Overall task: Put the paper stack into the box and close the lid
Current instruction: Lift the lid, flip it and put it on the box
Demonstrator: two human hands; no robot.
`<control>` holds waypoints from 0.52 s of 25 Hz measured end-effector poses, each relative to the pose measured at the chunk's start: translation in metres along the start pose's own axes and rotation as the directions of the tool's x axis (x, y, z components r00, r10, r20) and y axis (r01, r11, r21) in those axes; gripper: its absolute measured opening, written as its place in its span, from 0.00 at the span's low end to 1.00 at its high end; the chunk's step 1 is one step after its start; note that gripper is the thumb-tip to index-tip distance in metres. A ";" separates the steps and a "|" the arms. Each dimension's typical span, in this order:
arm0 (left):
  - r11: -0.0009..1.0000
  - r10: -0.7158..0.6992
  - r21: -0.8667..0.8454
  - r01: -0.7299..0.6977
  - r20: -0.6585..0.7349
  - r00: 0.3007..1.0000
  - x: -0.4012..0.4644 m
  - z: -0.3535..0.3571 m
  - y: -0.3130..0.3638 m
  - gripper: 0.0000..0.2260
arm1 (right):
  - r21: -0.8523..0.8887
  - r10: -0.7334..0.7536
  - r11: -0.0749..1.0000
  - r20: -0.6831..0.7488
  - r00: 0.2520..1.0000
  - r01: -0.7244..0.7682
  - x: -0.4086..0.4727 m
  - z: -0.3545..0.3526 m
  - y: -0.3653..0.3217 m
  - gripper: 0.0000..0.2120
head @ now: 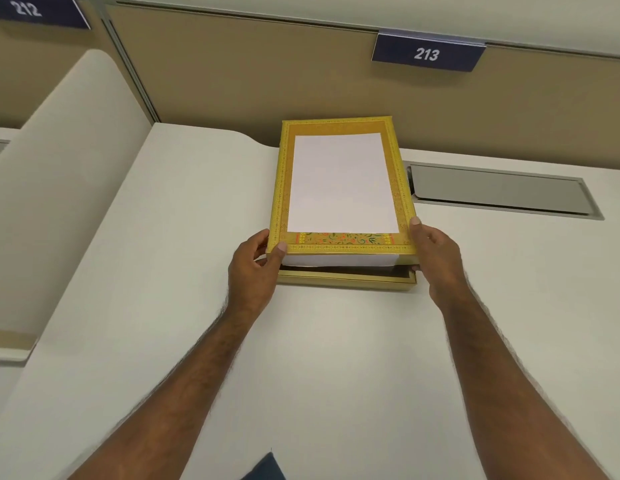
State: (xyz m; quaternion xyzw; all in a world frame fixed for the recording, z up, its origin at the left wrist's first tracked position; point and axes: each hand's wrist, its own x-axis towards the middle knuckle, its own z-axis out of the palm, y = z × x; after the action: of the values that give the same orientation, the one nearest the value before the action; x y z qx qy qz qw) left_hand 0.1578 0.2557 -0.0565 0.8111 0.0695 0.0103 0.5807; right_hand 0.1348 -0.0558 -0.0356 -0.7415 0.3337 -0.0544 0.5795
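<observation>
A yellow ornate lid (343,249) with a white rectangle covering most of its top is held level at mid-desk. My left hand (256,268) grips its near left corner, thumb on top. My right hand (436,258) grips its near right corner. Under the lid's front edge the white paper stack (336,260) shows as a thick white band. The stack sits in the gold box base (346,284), whose front rim sticks out below. The lid's front edge rides above the base, leaving a dark gap on the right side.
The box lies on a white desk (336,341) against a tan partition carrying a blue sign "213" (427,54). A grey recessed cable tray (502,192) is set into the desk to the right. A curved white divider (76,150) rises on the left.
</observation>
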 end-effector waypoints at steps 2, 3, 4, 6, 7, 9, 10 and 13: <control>1.000 0.002 -0.002 -0.002 -0.018 1.000 0.003 0.001 0.003 0.19 | -0.129 -0.072 0.989 -0.028 0.997 0.067 -0.002 0.004 0.002 0.22; 1.000 0.006 0.000 -0.006 -0.027 1.000 0.004 0.002 0.006 0.19 | -0.188 -0.097 0.978 -0.039 0.995 0.088 -0.001 0.006 0.001 0.24; 1.000 0.011 0.002 -0.011 -0.040 0.999 0.006 0.002 0.009 0.19 | -0.231 -0.115 0.968 -0.049 0.992 0.100 0.001 0.007 0.000 0.26; 1.000 0.024 0.000 -0.024 -0.068 0.997 0.007 0.001 0.015 0.18 | -0.273 -0.132 0.956 -0.068 0.989 0.108 0.002 0.008 -0.003 0.28; 0.999 0.034 -0.004 -0.034 -0.075 0.997 0.006 0.001 0.018 0.18 | -0.280 -0.139 0.953 -0.078 0.987 0.113 0.003 0.007 -0.004 0.28; 0.997 0.073 -0.002 -0.074 -0.087 0.994 0.003 0.001 0.024 0.19 | -0.287 -0.144 0.952 -0.097 0.985 0.111 0.003 0.004 -0.002 0.27; 0.995 0.096 0.003 -0.096 -0.095 0.991 0.001 0.003 0.026 0.19 | -0.282 -0.133 0.954 -0.099 0.986 0.100 0.003 0.004 -0.001 0.26; 0.995 0.095 -0.005 -0.097 -0.118 0.988 0.003 0.003 0.029 0.19 | -0.286 -0.108 0.955 -0.067 0.992 0.084 0.001 0.004 0.003 0.25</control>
State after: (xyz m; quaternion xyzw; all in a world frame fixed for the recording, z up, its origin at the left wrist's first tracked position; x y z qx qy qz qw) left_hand 0.1637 0.2438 -0.0306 0.8082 0.0644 0.0865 0.5789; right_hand 0.1362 -0.0537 -0.0404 -0.8290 0.3252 -0.0648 0.4504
